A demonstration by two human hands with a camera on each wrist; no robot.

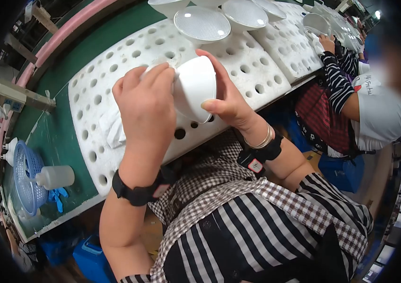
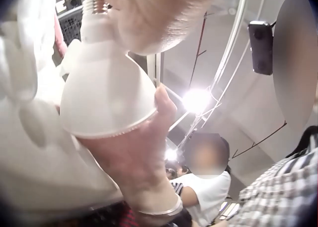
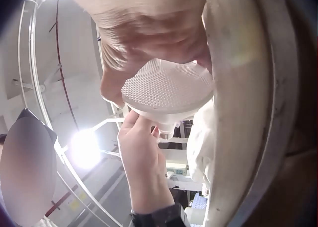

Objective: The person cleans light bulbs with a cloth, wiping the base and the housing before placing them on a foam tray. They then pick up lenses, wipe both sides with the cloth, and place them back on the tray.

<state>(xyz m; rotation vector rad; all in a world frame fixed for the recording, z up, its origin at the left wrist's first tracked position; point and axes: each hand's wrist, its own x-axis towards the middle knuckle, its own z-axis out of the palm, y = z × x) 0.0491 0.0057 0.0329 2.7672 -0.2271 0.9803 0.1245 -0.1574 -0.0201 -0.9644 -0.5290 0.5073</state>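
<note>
A white lamp with a flared body [image 1: 195, 89] is held between both hands above the foam board. The left hand [image 1: 148, 111] grips its narrow end with curled fingers; the left wrist view shows a metal screw base [image 2: 94, 4] beside that hand [image 2: 159, 18]. Around the wide rim, the right hand [image 1: 231, 101] spreads its fingers, thumb on the edge. In the right wrist view the lamp's dimpled lens [image 3: 164, 88] faces the right palm [image 3: 149, 31], with the left hand [image 3: 144, 157] at the neck below. A crumpled white cloth [image 1: 110, 127] lies left of the left forearm.
The perforated white foam board [image 1: 125, 63] covers the green table [image 1: 75, 188]. Several similar lamps [image 1: 202, 23] stand along its far edge. A blue basket [image 1: 25, 177], a translucent bottle [image 1: 56, 178] and a blue glove [image 1: 58, 198] are at left. Another person [image 1: 379, 108] sits at right.
</note>
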